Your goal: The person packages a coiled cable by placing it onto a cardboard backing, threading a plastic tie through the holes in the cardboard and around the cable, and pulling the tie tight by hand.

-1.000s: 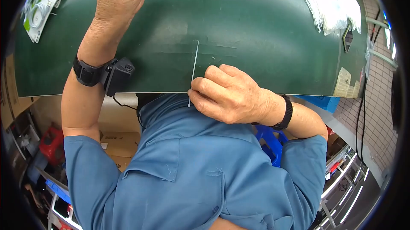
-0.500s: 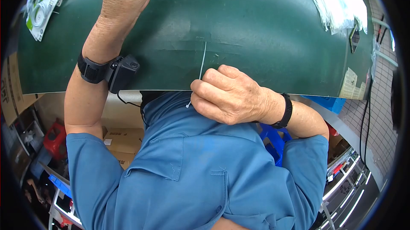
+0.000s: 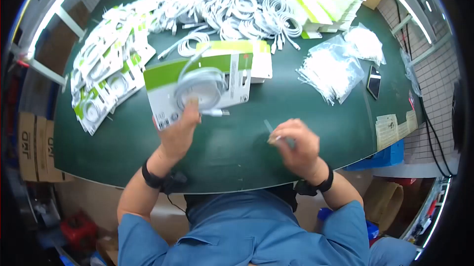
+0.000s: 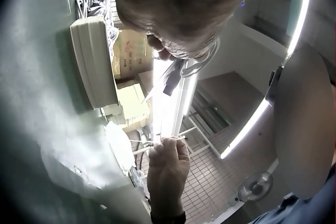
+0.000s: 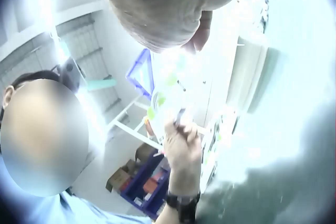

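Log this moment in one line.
left hand: holds green-and-white card, coiled white cable | right hand: pinches thin pale strip | both: above dark green table | right side: clear bag of white strips

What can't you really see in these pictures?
- Head view: most fingers of the left hand, hidden behind the card.
- Head view: the card's small print, blurred and too tiny to read.
- Head view: part of the thin strip, covered by the right hand.
- Left wrist view: most of the card, blocked by the big near hand.
- Right wrist view: the card's details, lost in bright glare.
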Tool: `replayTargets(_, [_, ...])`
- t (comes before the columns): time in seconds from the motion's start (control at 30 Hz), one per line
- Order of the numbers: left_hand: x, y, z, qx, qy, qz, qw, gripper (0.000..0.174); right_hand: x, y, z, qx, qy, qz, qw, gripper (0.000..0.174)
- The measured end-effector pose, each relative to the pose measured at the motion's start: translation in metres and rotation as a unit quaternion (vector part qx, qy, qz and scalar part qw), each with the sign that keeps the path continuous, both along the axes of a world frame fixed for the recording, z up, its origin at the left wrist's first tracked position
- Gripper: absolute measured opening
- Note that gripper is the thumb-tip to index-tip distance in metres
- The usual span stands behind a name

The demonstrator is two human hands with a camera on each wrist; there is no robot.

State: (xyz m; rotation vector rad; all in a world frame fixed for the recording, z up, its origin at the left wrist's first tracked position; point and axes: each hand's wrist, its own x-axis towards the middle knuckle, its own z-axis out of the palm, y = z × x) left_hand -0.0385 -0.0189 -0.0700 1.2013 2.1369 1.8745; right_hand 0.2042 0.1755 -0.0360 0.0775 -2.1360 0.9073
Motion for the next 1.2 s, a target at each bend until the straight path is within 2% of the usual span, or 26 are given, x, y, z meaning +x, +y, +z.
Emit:
replayTargets(0.03, [0.000, -0.005, -0.005, -0.062, 0.204, 0.037, 0.976, 0.023, 0.003, 0.012, 0.002, -0.020, -0.007, -0.059, 0.998, 0.016])
replayTargets(0.07, [0.000, -0.007, -0.005, -0.122, 0.396, 0.075, 0.907, 0.023, 0.005, 0.025, 0.004, -0.085, -0.001, -0.074, 0.994, 0.016])
replayTargets(0.17, [0.004, -0.004, -0.001, -0.081, 0.393, 0.022, 0.916, 0.026, -0.003, 0.060, 0.014, -0.235, 0.057, -0.058, 0.968, 0.011])
replayTargets(0.23, [0.011, -0.003, 0.006, -0.067, 0.384, -0.008, 0.921, 0.028, -0.012, 0.077, 0.025, -0.258, 0.072, -0.045, 0.962, 0.007])
replayTargets(0.33, [0.015, 0.009, 0.048, 0.085, 0.318, -0.200, 0.923, 0.034, -0.030, 0.086, 0.050, -0.298, 0.087, -0.015, 0.950, 0.004])
replayTargets(0.37, [0.018, 0.009, 0.056, 0.079, 0.310, -0.204, 0.925, 0.034, -0.035, 0.083, 0.057, -0.319, 0.085, 0.002, 0.944, 0.003])
replayTargets(0.4, [0.022, 0.008, 0.064, 0.066, 0.357, -0.232, 0.902, 0.033, -0.040, 0.080, 0.062, -0.331, 0.076, -0.003, 0.941, 0.003])
replayTargets(0.47, [0.029, 0.007, 0.071, 0.045, 0.444, -0.285, 0.848, 0.033, -0.045, 0.073, 0.069, -0.316, 0.052, 0.083, 0.944, 0.003])
replayTargets(0.5, [0.034, 0.007, 0.070, 0.039, 0.427, -0.288, 0.856, 0.033, -0.044, 0.066, 0.067, -0.329, 0.038, 0.080, 0.940, 0.003])
replayTargets(0.6, [0.040, 0.010, 0.066, 0.055, 0.468, -0.311, 0.826, 0.037, -0.044, 0.048, 0.063, -0.313, 0.013, 0.194, 0.930, 0.007])
replayTargets(0.77, [0.044, 0.010, 0.059, 0.096, 0.480, -0.313, 0.814, 0.037, -0.032, 0.039, 0.066, -0.298, -0.042, 0.236, 0.924, 0.013])
replayTargets(0.87, [0.044, 0.007, 0.058, 0.073, 0.504, -0.324, 0.797, 0.038, -0.032, 0.053, 0.077, -0.147, -0.081, 0.304, 0.938, 0.018])
replayTargets(1.0, [0.043, 0.021, 0.057, 0.131, 0.513, -0.300, 0.794, 0.037, -0.030, 0.045, 0.078, -0.172, -0.083, 0.314, 0.930, 0.019])
replayTargets(1.2, [0.043, 0.022, 0.059, 0.124, 0.509, -0.312, 0.793, 0.036, -0.031, 0.030, 0.074, -0.190, -0.067, 0.268, 0.942, 0.016])
